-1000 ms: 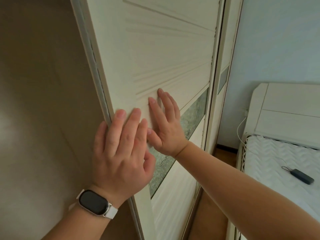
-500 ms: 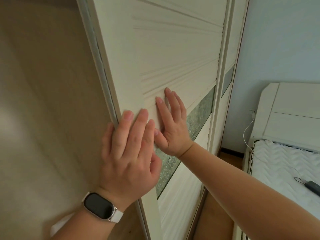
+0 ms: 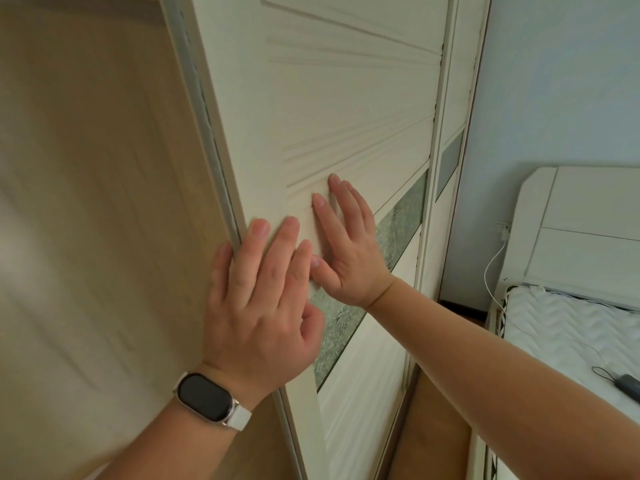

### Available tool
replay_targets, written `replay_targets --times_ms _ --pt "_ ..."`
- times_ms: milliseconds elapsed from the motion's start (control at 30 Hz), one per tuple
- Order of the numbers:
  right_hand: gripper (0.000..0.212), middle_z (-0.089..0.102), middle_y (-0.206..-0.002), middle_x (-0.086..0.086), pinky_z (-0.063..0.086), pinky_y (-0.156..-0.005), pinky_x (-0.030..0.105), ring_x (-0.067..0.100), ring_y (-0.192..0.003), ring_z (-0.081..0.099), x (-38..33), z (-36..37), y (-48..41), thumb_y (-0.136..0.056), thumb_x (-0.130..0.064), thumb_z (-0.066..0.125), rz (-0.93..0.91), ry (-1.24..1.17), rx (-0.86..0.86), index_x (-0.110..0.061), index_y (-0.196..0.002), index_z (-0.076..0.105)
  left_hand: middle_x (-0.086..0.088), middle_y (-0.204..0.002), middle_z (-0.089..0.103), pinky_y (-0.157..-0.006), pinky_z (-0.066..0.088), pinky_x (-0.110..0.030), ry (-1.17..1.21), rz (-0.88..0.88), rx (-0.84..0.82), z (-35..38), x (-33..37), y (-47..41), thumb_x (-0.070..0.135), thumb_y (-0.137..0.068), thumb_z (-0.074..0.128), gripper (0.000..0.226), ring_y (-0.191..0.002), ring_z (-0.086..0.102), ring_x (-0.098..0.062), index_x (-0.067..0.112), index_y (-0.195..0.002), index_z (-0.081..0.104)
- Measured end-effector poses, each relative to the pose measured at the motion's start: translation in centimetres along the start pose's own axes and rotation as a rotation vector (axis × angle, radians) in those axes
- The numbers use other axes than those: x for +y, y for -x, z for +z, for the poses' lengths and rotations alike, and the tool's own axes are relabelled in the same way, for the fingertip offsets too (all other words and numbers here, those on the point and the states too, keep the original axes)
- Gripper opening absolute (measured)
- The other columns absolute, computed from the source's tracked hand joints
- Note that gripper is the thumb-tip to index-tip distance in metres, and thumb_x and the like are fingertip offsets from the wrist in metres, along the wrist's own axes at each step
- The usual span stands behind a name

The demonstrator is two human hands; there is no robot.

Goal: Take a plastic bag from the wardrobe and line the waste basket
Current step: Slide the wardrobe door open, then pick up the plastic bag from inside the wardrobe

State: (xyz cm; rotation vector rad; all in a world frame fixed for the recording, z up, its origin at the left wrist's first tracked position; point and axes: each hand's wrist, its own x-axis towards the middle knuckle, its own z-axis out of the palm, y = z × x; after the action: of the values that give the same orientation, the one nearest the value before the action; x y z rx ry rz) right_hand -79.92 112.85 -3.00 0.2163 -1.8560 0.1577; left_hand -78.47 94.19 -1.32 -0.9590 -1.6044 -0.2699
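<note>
The cream sliding wardrobe door [image 3: 346, 98] lies under both sets of fingers, and the wardrobe's tan inner wall [image 3: 86, 202] shows to their left. A white bed [image 3: 571, 323] stands well to their right. The left hand [image 3: 263, 306] presses the door's edge with its fingers [image 3: 289, 237] straight, the little one past the edge. The right hand [image 3: 349, 247] presses just beside it, its fingers straight and close together. A watch [image 3: 207, 398] sits on the left wrist.

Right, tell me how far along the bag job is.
Done: the door stands partly open, the wardrobe's wooden inside showing beside it. In hand: the left hand presses at the door's edge and the right hand lies flat on its panel. Left: no bag or basket is in view, so taking the bag and lining the basket remain.
</note>
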Motion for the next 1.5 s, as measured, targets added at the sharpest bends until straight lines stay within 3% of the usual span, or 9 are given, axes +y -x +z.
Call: replay_targets --times_ms 333,567,700,1000,1200,1333,1500 --pt "0.06 0.03 -0.149 0.032 0.03 -0.112 0.059 0.045 -0.141 0.03 -1.3 -1.7 -0.1 -0.099 -0.045 0.038 0.021 -0.02 -0.071 -0.005 -0.143 0.033 -0.013 -0.143 0.052 -0.107 0.036 -0.056 0.052 0.06 -0.107 -1.4 -0.6 0.4 0.021 -0.08 0.052 0.05 -0.143 0.024 -0.031 0.006 -0.126 0.062" --pt "0.054 0.045 -0.147 0.016 0.039 -0.106 0.051 0.032 -0.136 0.042 -5.9 -5.8 1.9 -0.097 -0.04 0.047 0.14 0.061 -0.204 -0.008 -0.141 0.047 -0.012 -0.15 0.043 -0.11 0.035 -0.054 0.232 0.203 -0.314 -5.5 -2.1 4.9 0.025 -0.084 0.054 0.051 -0.141 0.035 -0.033 0.013 -0.134 0.056" --pt "0.051 0.051 -0.141 0.015 0.043 -0.101 0.051 0.033 -0.129 0.049 -10.2 -8.2 4.8 -0.098 -0.04 0.046 0.146 0.072 -0.289 -0.008 -0.137 0.051 -0.011 -0.148 0.046 -0.108 0.039 -0.051 0.293 0.121 -0.478 -8.2 -4.2 9.1 0.029 -0.086 0.058 0.051 -0.14 0.037 -0.031 0.014 -0.135 0.055" --pt "0.05 0.058 -0.133 0.008 0.043 -0.099 0.043 0.03 -0.121 0.054 -20.9 -8.3 10.7 -0.096 -0.049 0.046 0.069 0.058 -0.663 -0.014 -0.129 0.059 -0.007 -0.138 0.056 -0.105 0.039 -0.046 0.288 -0.066 -0.752 -13.6 -8.3 20.2 0.035 -0.087 0.056 0.044 -0.133 0.046 -0.028 0.016 -0.127 0.06" --pt "0.054 0.058 -0.131 0.007 0.045 -0.094 0.043 0.031 -0.118 0.056 -26.0 -3.8 14.6 -0.094 -0.054 0.04 0.002 0.035 -0.889 -0.018 -0.13 0.057 -0.006 -0.137 0.056 -0.106 0.038 -0.046 0.219 -0.232 -0.929 -16.4 -10.9 28.3 0.04 -0.088 0.046 0.046 -0.131 0.047 -0.028 0.019 -0.127 0.058" --pt "0.054 0.06 -0.128 0.005 0.048 -0.089 0.04 0.029 -0.114 0.057 -28.5 0.3 17.0 -0.092 -0.055 0.039 -0.006 -0.037 -1.003 -0.02 -0.129 0.057 -0.005 -0.134 0.058 -0.101 0.034 -0.047 0.166 -0.357 -1.08 -17.5 -12.3 34.1 0.037 -0.08 0.061 0.046 -0.128 0.051 -0.03 0.021 -0.123 0.059" --pt "0.054 0.056 -0.135 0.001 0.046 -0.096 0.044 0.027 -0.123 0.053 -29.7 6.4 20.2 -0.092 -0.057 0.037 0.039 -0.174 -1.167 -0.026 -0.134 0.049 -0.005 -0.135 0.057 -0.098 0.046 -0.045 0.169 -0.55 -1.217 -17.6 -14.5 40.3 0.04 -0.08 0.05 0.048 -0.127 0.05 -0.03 0.021 -0.124 0.059"
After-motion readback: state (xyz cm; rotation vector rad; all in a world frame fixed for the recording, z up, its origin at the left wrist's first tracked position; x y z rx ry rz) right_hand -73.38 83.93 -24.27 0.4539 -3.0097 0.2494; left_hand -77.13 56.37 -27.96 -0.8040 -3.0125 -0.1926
